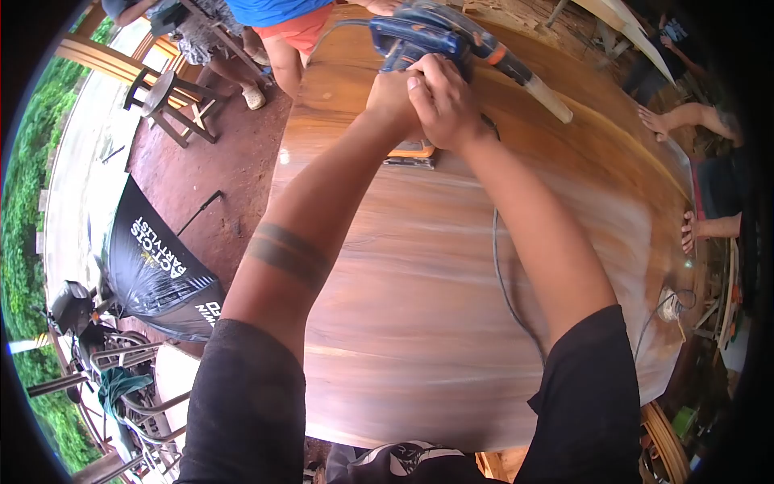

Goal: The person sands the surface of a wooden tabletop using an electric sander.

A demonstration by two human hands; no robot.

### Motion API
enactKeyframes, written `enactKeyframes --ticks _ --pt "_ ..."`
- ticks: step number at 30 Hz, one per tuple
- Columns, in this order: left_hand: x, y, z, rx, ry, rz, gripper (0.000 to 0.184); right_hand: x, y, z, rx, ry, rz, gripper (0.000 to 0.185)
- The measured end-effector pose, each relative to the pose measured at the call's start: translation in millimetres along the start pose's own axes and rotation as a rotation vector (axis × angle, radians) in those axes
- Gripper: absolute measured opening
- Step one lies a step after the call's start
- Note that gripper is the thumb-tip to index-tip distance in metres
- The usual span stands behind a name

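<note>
An orange power sander (413, 151) rests on the large wooden slab tabletop (419, 323), its lower edge showing between my wrists. My left hand (393, 93) is closed over it, partly covered. My right hand (442, 101) lies closed beside and over the left, fingers curled; the grip underneath is hidden. Just beyond my fingers lies a blue blower (423, 36) with a dark tube and pale nozzle. A grey cord (504, 274) runs from near my right wrist across the slab toward me.
Another person's hands (657, 121) rest on the right edge of the slab. A person in a blue shirt (278, 10) stands at the far edge. To the left are a wooden stool (160, 93), a black umbrella (153, 258) and a motorcycle (81, 315). A coiled cord (671, 305) lies at right.
</note>
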State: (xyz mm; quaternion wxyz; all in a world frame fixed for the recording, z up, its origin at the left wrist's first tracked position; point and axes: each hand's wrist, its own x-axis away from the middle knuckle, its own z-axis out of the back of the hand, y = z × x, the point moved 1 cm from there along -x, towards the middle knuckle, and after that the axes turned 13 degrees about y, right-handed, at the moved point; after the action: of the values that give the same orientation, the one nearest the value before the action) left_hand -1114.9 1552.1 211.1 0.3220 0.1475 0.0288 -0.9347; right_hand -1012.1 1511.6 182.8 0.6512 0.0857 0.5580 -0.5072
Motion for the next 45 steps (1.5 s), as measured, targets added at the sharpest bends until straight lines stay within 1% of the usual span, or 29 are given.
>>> enactKeyframes --ticks 2,4,7,11,12,15,17,21,23,24,27,30,33,34,37,38,40,43,45 --pt "10 -26 1 0.015 0.053 -0.004 0.035 -7 -10 -25 -0.02 0.002 0.026 0.022" --pt "20 -52 1 0.025 0.105 -0.002 0.034 -10 -18 -48 -0.021 -0.02 -0.006 0.022" --pt "32 -86 10 -0.003 0.039 0.019 0.035 -18 -32 -82 -0.042 -0.032 -0.002 0.022" --pt "49 -134 9 -0.054 0.112 0.014 0.032 -26 -50 -128 -0.081 -0.01 0.029 0.021" --pt "53 -144 12 -0.041 0.104 0.026 0.032 -28 -53 -139 -0.08 0.003 0.041 0.021" --pt "62 -170 22 -0.021 0.082 0.041 0.033 -35 -64 -166 -0.055 -0.033 -0.02 0.027" --pt "67 -184 26 -0.037 0.066 0.031 0.034 -38 -70 -180 -0.087 -0.009 -0.005 0.024" --pt "73 -209 13 0.035 0.234 -0.017 0.04 -42 -74 -196 -0.099 -0.016 0.008 0.022" --pt "73 -213 10 0.068 0.268 -0.053 0.04 -42 -74 -196 -0.096 -0.027 -0.005 0.023" --pt "72 -213 9 0.085 0.285 -0.071 0.039 -42 -74 -195 -0.094 -0.033 -0.013 0.023" --pt "72 -202 8 0.087 0.248 -0.011 0.038 -38 -73 -184 -0.088 -0.022 -0.01 0.023" --pt "75 -181 13 0.115 0.163 0.006 0.035 -27 -77 -168 -0.074 0.041 0.003 0.022" --pt "86 -159 20 0.037 0.129 -0.049 0.032 -14 -86 -147 -0.044 0.02 -0.039 0.028" --pt "91 -155 16 0.086 0.174 -0.03 0.032 -8 -87 -144 -0.039 0.078 -0.007 0.027" --pt "103 -147 -12 0.132 0.342 -0.097 0.031 5 -96 -122 -0.046 0.072 -0.083 0.027" --pt "101 -133 -4 0.119 0.287 -0.072 0.031 9 -97 -111 -0.08 0.084 -0.116 0.022" --pt "99 -98 19 0.086 0.178 -0.024 0.031 14 -94 -90 -0.078 0.077 -0.133 0.022" --pt "88 -58 17 0.121 0.165 -0.05 0.032 24 -83 -51 -0.055 0.087 -0.15 0.023" --pt "74 -30 11 0.127 0.117 -0.052 0.032 31 -72 -23 -0.037 0.1 -0.175 0.023"
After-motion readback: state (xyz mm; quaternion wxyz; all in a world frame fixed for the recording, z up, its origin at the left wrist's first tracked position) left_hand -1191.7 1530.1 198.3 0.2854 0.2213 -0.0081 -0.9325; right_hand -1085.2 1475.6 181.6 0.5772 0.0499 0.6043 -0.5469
